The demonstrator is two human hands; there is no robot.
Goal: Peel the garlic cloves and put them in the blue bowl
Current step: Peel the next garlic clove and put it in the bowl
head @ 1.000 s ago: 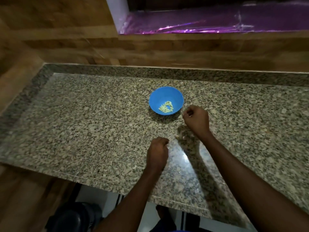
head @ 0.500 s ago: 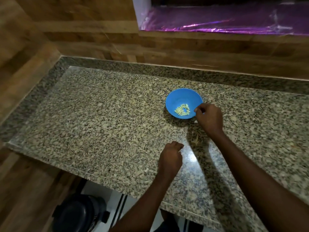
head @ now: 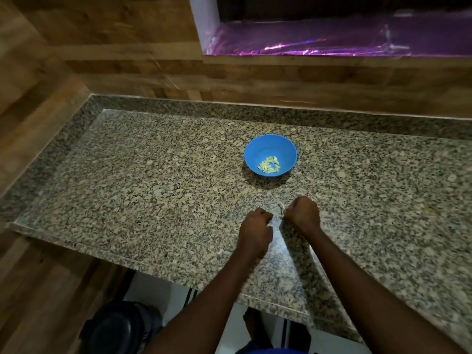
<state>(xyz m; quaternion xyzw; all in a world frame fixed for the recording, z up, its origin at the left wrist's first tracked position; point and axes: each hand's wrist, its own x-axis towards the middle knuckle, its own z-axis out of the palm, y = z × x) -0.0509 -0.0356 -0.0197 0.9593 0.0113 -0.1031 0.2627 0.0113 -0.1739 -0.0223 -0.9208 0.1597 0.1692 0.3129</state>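
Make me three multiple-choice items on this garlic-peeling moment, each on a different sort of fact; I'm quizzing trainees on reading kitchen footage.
1. Where is the round blue plastic bowl relative to the two hands?
A. Beyond them, farther from the person
B. Between them
C. Under the counter

2. What colour are the peeled garlic cloves in the bowl?
A. Red
B. Pale yellow
C. Black

3. How are the left hand and right hand held?
A. Flat, palms down
B. Raised off the speckled granite counter, spread wide
C. Fingers curled, close together

Key: 1 A, the bowl sits past both hands. 2 B, they look pale yellow. 3 C, both show curled knuckles side by side.
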